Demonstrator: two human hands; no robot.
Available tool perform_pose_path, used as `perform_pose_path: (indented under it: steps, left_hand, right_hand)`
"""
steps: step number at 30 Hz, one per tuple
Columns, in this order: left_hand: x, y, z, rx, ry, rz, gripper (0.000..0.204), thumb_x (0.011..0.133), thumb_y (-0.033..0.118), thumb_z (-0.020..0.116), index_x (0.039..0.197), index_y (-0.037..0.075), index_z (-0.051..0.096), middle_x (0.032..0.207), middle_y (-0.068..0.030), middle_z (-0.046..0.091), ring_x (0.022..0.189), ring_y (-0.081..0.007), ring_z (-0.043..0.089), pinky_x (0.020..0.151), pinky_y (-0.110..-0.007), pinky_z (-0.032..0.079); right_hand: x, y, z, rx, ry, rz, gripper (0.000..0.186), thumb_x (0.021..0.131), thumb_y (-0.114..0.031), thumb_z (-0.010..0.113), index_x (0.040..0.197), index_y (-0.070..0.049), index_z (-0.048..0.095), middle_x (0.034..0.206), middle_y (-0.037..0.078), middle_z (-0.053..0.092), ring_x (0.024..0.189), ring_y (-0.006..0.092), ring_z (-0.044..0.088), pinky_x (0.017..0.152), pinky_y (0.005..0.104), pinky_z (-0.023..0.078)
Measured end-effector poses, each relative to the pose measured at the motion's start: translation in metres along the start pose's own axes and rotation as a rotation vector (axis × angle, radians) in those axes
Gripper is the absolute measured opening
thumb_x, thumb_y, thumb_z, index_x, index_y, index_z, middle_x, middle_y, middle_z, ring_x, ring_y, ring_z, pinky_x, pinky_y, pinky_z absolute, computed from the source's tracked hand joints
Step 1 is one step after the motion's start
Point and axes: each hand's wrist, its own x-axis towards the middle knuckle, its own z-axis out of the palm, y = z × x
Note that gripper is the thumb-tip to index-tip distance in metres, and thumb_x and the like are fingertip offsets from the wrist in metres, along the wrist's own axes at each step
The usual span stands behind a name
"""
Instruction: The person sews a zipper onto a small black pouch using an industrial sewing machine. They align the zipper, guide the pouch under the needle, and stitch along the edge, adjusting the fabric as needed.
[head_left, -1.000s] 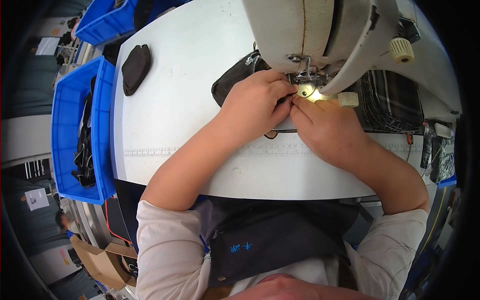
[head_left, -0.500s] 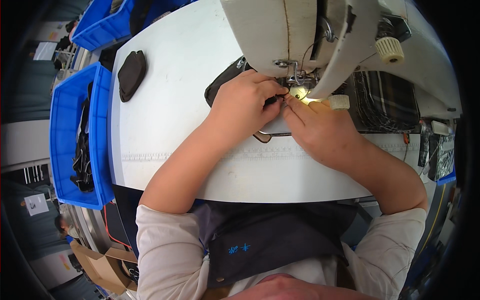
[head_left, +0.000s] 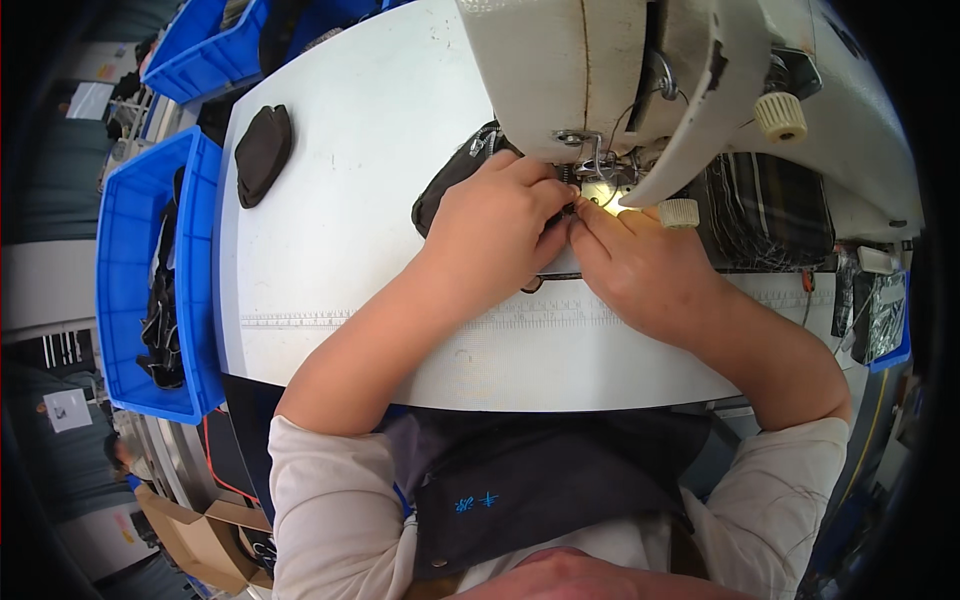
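Note:
My left hand point(head_left: 490, 225) and my right hand point(head_left: 640, 262) meet just in front of the needle area of a white sewing machine point(head_left: 550, 75). Both have their fingertips pinched on a black fabric piece point(head_left: 440, 190) with a zipper point(head_left: 484, 140) along its far side. Most of that piece lies under my left hand, its left end sticking out beyond the wrist. Close behind my fingertips is the metal presser foot point(head_left: 597, 168), beside a lit plate point(head_left: 606, 195). What exactly lies between the fingertips is mostly hidden by the fingers.
A dark brown fabric piece point(head_left: 264, 157) lies on the white table point(head_left: 340, 220), left. Blue bins point(head_left: 205, 270) with dark material stand off its left edge. Stacked dark fabric point(head_left: 765, 210) sits right of the machine. A ruler scale point(head_left: 400, 318) crosses the table; an open cardboard box point(head_left: 195, 545) is lower left.
The view has shifted slightly. Both hands stay at the presser foot with fingertips together, and less of the fabric's near edge shows below them now.

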Motion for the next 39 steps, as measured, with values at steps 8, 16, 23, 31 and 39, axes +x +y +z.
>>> perform_pose_path:
  steps: [8,16,23,31,39]
  left_hand:
    - [-0.003,-0.001,0.008,0.018,0.030,0.087,0.026,0.082,0.013,0.074,0.105,0.001,0.075,0.101,-0.0073,0.067,0.097,-0.0267,0.063,0.084,-0.038,0.057]
    - [-0.003,-0.002,0.007,-0.043,0.050,0.053,0.027,0.083,0.013,0.073,0.106,0.000,0.074,0.102,-0.0082,0.067,0.098,-0.0276,0.065,0.084,-0.038,0.057]
    - [-0.002,-0.006,0.006,-0.173,0.027,-0.032,0.024,0.087,0.014,0.072,0.109,0.006,0.076,0.102,-0.0088,0.071,0.097,-0.0283,0.066,0.083,-0.040,0.057]
    - [-0.003,-0.025,0.009,-0.707,-0.105,-0.364,0.015,0.100,0.016,0.067,0.111,0.007,0.072,0.090,-0.0081,0.070,0.084,-0.0198,0.064,0.077,-0.033,0.052]
    - [-0.001,-0.026,0.008,-0.780,-0.107,-0.342,0.014,0.101,0.018,0.067,0.112,0.010,0.072,0.096,-0.0048,0.071,0.083,-0.0175,0.063,0.077,-0.031,0.052]
  right_hand:
    - [-0.002,-0.001,-0.001,0.006,-0.034,0.027,0.019,0.076,-0.012,0.069,0.095,-0.006,0.067,0.097,0.006,0.067,0.072,0.0172,0.067,0.056,0.0323,0.053]
    - [0.002,0.001,-0.001,-0.022,0.015,0.044,0.021,0.077,-0.011,0.068,0.097,-0.004,0.068,0.098,0.007,0.067,0.074,0.0187,0.068,0.059,0.0327,0.054]
    - [0.001,0.002,-0.004,-0.028,0.039,0.029,0.022,0.076,-0.010,0.069,0.097,-0.005,0.068,0.094,0.005,0.064,0.074,0.0172,0.066,0.058,0.0309,0.052]
    - [0.003,-0.004,-0.007,0.009,0.058,-0.014,0.028,0.074,-0.014,0.070,0.100,-0.005,0.069,0.074,0.000,0.054,0.063,0.0130,0.059,0.051,0.0283,0.045]
    - [0.003,-0.004,0.006,0.009,0.151,-0.153,0.024,0.071,-0.015,0.070,0.093,-0.006,0.067,0.072,0.000,0.053,0.060,0.0137,0.055,0.050,0.0285,0.041]
